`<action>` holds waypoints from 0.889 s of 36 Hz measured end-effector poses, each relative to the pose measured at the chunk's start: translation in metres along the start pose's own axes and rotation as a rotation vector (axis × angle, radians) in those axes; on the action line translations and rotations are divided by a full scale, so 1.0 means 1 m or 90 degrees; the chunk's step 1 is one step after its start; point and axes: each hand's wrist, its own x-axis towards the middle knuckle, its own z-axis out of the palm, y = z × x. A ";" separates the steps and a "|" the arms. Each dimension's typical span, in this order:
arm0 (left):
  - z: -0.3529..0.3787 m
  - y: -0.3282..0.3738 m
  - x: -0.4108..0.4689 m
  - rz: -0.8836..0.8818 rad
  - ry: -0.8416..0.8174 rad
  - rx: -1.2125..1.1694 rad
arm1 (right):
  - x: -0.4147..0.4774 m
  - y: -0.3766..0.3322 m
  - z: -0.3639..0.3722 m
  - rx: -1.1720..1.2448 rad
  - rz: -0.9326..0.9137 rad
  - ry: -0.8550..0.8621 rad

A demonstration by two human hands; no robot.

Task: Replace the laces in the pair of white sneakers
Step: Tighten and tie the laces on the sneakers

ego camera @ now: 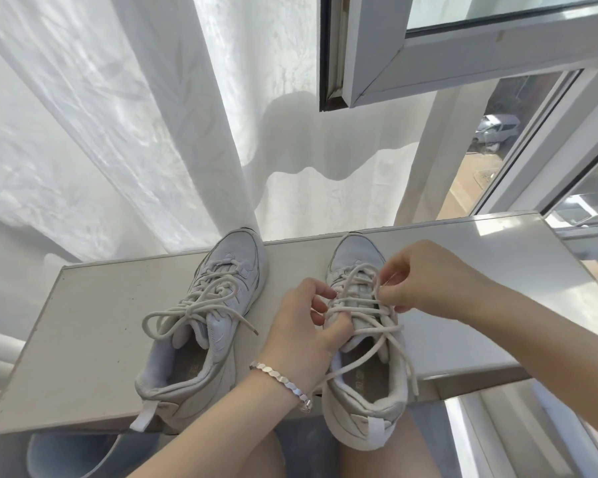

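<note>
Two white sneakers stand toe-away on a pale windowsill (94, 326), heels hanging over its near edge. The right-side sneaker (359, 391) sits at about 5 o'clock from the middle of the view, with both hands on it. The left-side sneaker (218, 343) stands just beside it at 9 o'clock, the two apart.

The left hand (301, 329) comes in from 7 o'clock, its fingers curled round the left edge of the right-side sneaker's upper and its thumb tucked among the crossings of the lace (370, 307). A silver bracelet (283, 377) circles that wrist. The right hand (425, 281) reaches in from 3 o'clock and pinches a strand of the same lace between thumb and fingertips, near the upper rows of eyelets. The lace's free ends trail over the collar towards 5 o'clock.

The left-side sneaker carries a bow-tied lace (187, 310), its loops lying loose towards 8 o'clock and one tip pointing towards 4 o'clock.

A white curtain (101, 132) hangs behind the sill from 9 to 12 o'clock. An open window sash (463, 53) juts in at 1 o'clock, and a parked car (496, 129) shows outside at 2 o'clock. Bare thighs (394, 457) fill 6 o'clock
</note>
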 end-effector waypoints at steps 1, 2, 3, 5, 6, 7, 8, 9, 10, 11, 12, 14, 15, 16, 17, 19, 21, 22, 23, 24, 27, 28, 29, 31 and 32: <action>0.001 0.001 0.001 -0.002 -0.001 -0.002 | -0.001 -0.005 -0.001 -0.095 -0.025 0.005; 0.002 0.002 0.001 -0.005 -0.002 -0.003 | -0.001 -0.008 -0.001 -0.170 -0.047 0.020; 0.002 0.003 0.001 -0.006 -0.002 -0.004 | -0.001 -0.009 0.001 -0.208 -0.064 0.041; 0.001 0.003 0.001 -0.006 0.001 -0.007 | 0.000 -0.007 0.004 -0.181 -0.069 0.072; 0.000 0.004 0.000 -0.007 0.006 -0.012 | 0.000 -0.005 0.003 -0.143 -0.057 0.078; -0.002 0.004 0.000 -0.009 0.012 -0.017 | 0.000 -0.002 0.002 -0.106 -0.039 0.075; -0.004 0.004 0.000 -0.006 0.020 -0.018 | -0.001 0.000 -0.001 -0.071 -0.023 0.063; -0.006 0.004 0.000 0.001 0.028 -0.015 | -0.001 0.002 -0.003 -0.038 -0.012 0.051; -0.007 0.004 -0.001 0.008 0.032 -0.010 | -0.001 0.003 -0.005 -0.018 -0.008 0.046; -0.008 0.005 -0.001 0.014 0.032 -0.005 | -0.001 0.003 -0.006 -0.014 -0.009 0.050; -0.008 0.007 -0.002 0.017 0.029 -0.003 | -0.001 0.002 -0.007 -0.022 -0.014 0.062; -0.007 0.009 -0.003 0.020 0.026 -0.004 | 0.001 0.000 -0.007 -0.053 -0.014 0.057; -0.007 0.009 -0.003 0.022 0.029 -0.002 | 0.001 -0.002 -0.007 -0.068 -0.003 0.028; -0.006 0.009 -0.003 0.022 0.032 0.002 | 0.000 -0.004 -0.006 -0.077 0.013 -0.016; -0.005 0.008 -0.003 0.021 0.036 0.003 | 0.001 -0.006 -0.006 -0.078 0.029 -0.062; -0.003 0.007 -0.003 0.019 0.040 0.004 | 0.003 -0.007 -0.007 -0.084 0.049 -0.119; 0.000 0.006 -0.003 0.021 0.044 0.010 | 0.005 -0.007 -0.009 -0.094 0.048 -0.136; 0.001 0.006 -0.003 0.020 0.044 0.011 | 0.005 -0.006 -0.010 -0.087 0.036 -0.136; 0.001 0.006 -0.003 0.020 0.046 0.011 | 0.006 -0.004 -0.009 -0.073 0.024 -0.140; 0.001 0.006 -0.003 0.017 0.049 0.008 | 0.007 -0.001 -0.007 -0.033 0.023 -0.149; -0.001 0.007 -0.003 0.006 0.051 -0.016 | 0.007 0.007 -0.001 0.236 0.074 -0.161; -0.002 0.008 -0.003 0.004 0.053 -0.018 | 0.006 0.009 0.001 0.346 0.092 -0.150; -0.002 0.008 -0.003 0.007 0.056 -0.016 | 0.005 0.012 0.003 0.463 0.116 -0.135; -0.003 0.008 -0.003 0.012 0.058 -0.004 | 0.004 0.015 0.007 0.652 0.159 -0.106; -0.002 0.008 -0.003 0.013 0.057 0.000 | 0.004 0.017 0.009 0.685 0.165 -0.098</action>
